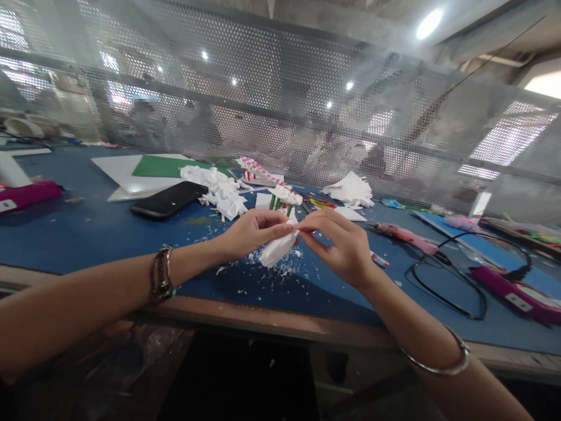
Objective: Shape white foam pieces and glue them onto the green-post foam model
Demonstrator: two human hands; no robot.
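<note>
Just above the table's front part, my left hand (252, 233) pinches a crumpled piece of white tissue-like paper (276, 250) between thumb and fingers. The fingertips of my right hand (344, 242) are closed at the upper end of the same piece, touching my left fingertips. The paper hangs down, tilted to the left. Right behind my fingers stand several green sticks (277, 203) topped with white material (287, 194). Small white scraps (284, 269) lie scattered underneath.
Around the blue table (109, 240) lie a black phone (169, 200), heaped white paper (221, 187), green sheet (158, 166), white stack (350, 190) and pink-handled tool (407, 237). A black cable (456, 310) loops by a purple power strip (517, 292). Perforated panels (263, 88) rise behind.
</note>
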